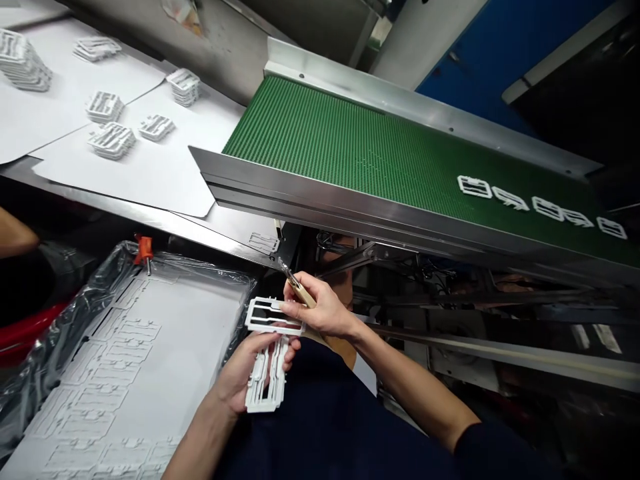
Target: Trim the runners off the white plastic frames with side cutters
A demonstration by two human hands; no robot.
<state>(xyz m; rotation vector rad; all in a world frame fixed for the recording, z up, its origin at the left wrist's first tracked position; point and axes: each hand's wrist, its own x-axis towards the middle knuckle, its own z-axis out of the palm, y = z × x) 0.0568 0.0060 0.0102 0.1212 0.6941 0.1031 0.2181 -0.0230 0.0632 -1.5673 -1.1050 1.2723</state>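
My left hand (237, 373) is closed around several white plastic frames (266, 377), stacked and held upright in front of my body. Just above them, my right hand (323, 307) pinches another white plastic frame (274, 327) by its right end, with the slots showing dark between its bars. The same hand also grips a beige-handled tool (303, 294), its narrow metal tip pointing up and to the left. Fingers of my left hand come close under the upper frame; whether they touch it I cannot tell.
Several white frames (474, 187) lie on the green conveyor belt (330, 127). Stacks of frames (111, 140) stand on the white-covered table (165, 173). A plastic-lined box (190, 320) holds frames laid in rows, with an orange-handled tool (144, 249) at its rim. Another person's arm (15, 233) shows left.
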